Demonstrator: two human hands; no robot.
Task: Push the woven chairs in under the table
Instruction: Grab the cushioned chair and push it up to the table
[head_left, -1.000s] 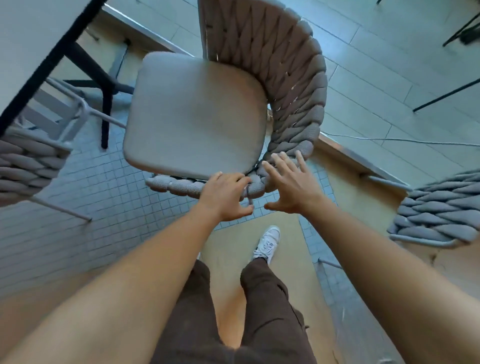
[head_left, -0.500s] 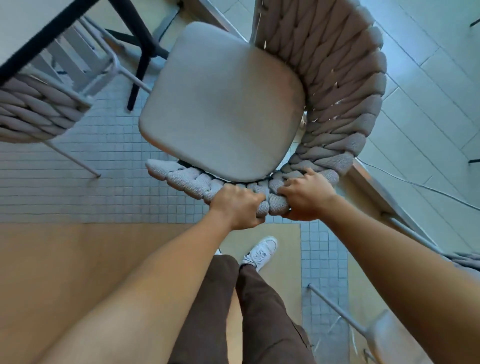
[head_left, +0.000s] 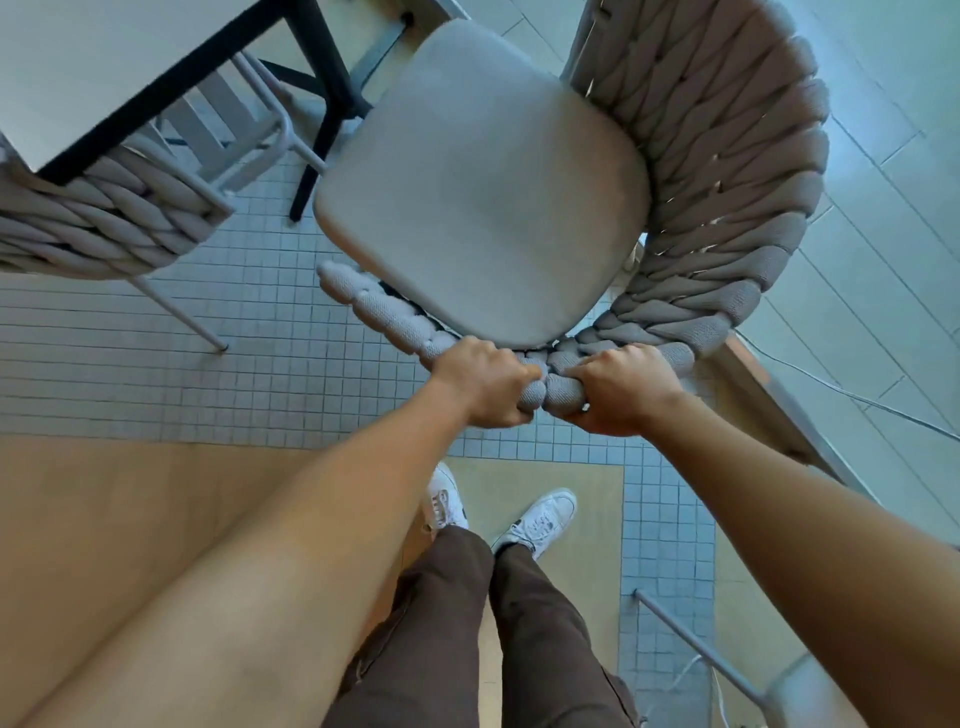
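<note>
ur left hand & right hand both clamped on woven chair rim, side by side. chair sits out beside table, seat not under it.

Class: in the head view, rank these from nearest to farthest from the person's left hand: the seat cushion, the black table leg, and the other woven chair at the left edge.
From the left hand, gripping the woven rim:
1. Seat cushion, just ahead of it.
2. Black table leg, beyond the cushion, up-left.
3. Other woven chair, far left, partly under the table.
</note>
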